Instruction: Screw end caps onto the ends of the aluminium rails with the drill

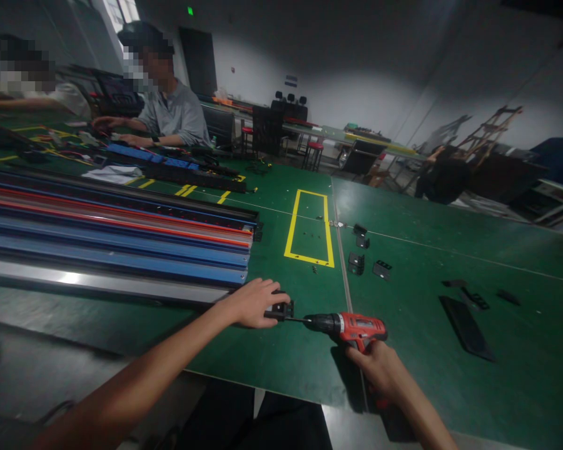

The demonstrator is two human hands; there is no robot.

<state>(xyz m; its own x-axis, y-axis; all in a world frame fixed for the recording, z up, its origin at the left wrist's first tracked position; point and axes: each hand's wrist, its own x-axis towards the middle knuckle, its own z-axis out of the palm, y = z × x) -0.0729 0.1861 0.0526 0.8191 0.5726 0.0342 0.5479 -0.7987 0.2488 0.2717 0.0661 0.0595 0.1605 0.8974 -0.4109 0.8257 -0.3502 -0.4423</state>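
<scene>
My left hand (pixel 253 303) is closed around a black end bracket (pixel 280 307) at the right end of a long silver metal profile (pixel 169 288). In my right hand (pixel 380 365) is a red and black cordless drill (pixel 356 328), gripped by its handle and pointing left. Its long thin bit (pixel 298 319) reaches the bracket beside my left fingertips; whether a screw sits at the tip is too small to tell. Behind my left hand lie blue profiles (pixel 206 262) and red-edged profiles (pixel 192 225), side by side on the green table (pixel 244 356).
Right of the yellow taped rectangle (pixel 291 234) lie small black brackets (pixel 356 263) and a flat black piece (pixel 466 328). Small screws (pixel 314 269) are scattered near the tape. Across the table sits a person in a grey shirt (pixel 181 115), with another person farther left.
</scene>
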